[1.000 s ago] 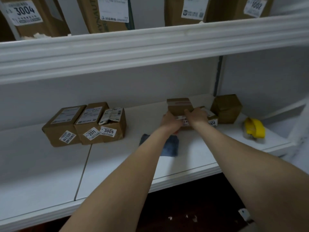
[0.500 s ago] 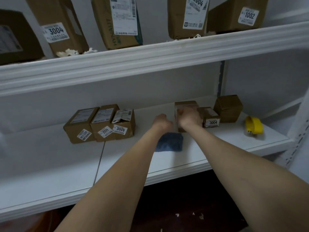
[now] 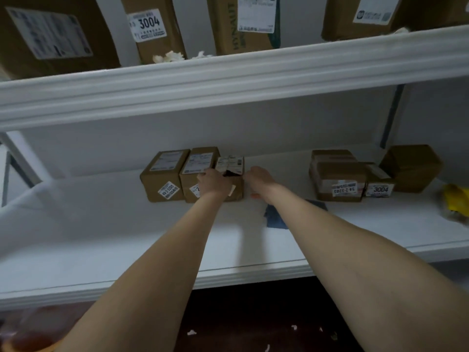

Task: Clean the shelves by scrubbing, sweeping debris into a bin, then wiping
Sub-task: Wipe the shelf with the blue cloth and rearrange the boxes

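Observation:
On the white lower shelf stands a row of three small labelled cardboard boxes. My left hand lies against the front of the rightmost box in that row, fingers curled at its left edge. My right hand touches that box's right side with straight fingers. Behind my right forearm a blue cloth lies flat on the shelf. A yellow brush lies at the far right. White debris sits on the upper shelf.
Three more cardboard boxes stand together right of my hands, one labelled 3004. Large boxes fill the upper shelf. White scraps dot the dark floor. An orange object shows at bottom left.
Both hands have left the boxes on the right and moved left to the row of three boxes. The box handled earlier now stands in the right group.

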